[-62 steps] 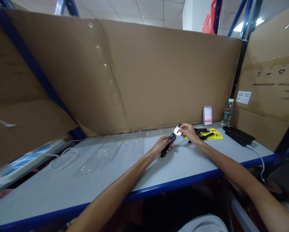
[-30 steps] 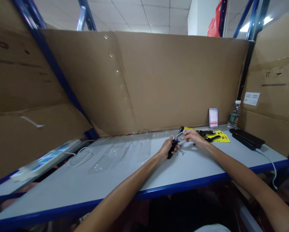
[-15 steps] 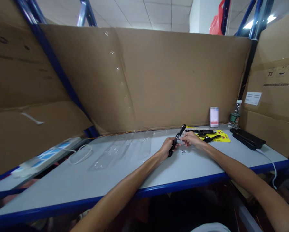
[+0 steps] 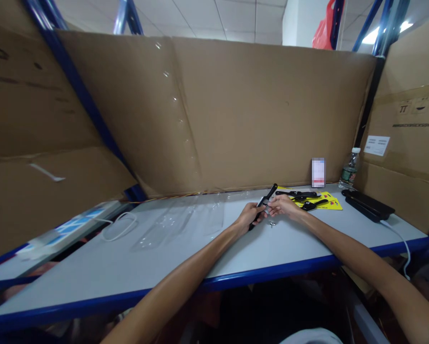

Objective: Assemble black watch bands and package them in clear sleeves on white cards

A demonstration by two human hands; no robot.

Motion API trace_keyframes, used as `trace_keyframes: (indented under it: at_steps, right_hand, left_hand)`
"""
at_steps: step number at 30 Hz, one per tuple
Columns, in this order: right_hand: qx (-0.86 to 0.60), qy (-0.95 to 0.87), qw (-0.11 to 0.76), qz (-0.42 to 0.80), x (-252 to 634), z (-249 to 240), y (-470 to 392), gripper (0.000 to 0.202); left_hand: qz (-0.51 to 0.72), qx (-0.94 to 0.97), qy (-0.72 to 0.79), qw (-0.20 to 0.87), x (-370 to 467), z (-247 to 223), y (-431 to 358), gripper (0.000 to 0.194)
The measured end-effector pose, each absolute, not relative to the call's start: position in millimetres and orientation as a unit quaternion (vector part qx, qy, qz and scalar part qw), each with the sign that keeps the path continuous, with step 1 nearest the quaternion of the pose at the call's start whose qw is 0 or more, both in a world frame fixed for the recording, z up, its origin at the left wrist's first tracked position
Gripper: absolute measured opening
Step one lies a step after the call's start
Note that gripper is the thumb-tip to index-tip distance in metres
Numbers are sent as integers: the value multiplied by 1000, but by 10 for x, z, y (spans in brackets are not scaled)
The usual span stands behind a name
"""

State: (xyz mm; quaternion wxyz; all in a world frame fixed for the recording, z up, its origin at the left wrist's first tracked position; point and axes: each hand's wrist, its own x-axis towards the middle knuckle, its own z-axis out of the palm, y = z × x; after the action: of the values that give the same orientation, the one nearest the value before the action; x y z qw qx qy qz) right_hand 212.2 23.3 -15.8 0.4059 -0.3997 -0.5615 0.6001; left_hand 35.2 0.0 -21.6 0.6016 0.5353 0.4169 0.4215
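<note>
My left hand [image 4: 251,215] is wrapped round a long black tool [image 4: 271,191], which slants up to the right above the table. At the tool's middle, my right hand [image 4: 281,206] has its fingers pinched together; what they grip is too small to make out. Small silvery metal pieces [image 4: 272,224] lie on the table just below my hands. Beside my right hand, several black tools [image 4: 311,205] rest on yellow cards [image 4: 333,204].
A phone [image 4: 318,173] leans on the cardboard at the back, with a water bottle [image 4: 349,168] to its right. A black device [image 4: 368,205] with a white cable lies at right. Clear plastic packaging [image 4: 164,227] and a power strip [image 4: 74,227] are at left.
The black tool has turned slightly in my left hand, and the fingers of both hands have shifted a little around its middle. The view has tilted slightly.
</note>
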Motion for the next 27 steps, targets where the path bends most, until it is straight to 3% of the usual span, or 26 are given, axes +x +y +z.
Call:
trace_keyframes:
  at_steps: [9, 27]
  right_hand:
    - [-445, -600, 437, 501, 2363, 35, 389, 17]
    - [-451, -609, 442, 480, 2379, 32, 387, 16]
  left_hand:
    - [453, 471, 429, 623, 338, -188, -6, 18]
    - [478, 430, 421, 639, 337, -196, 10, 14]
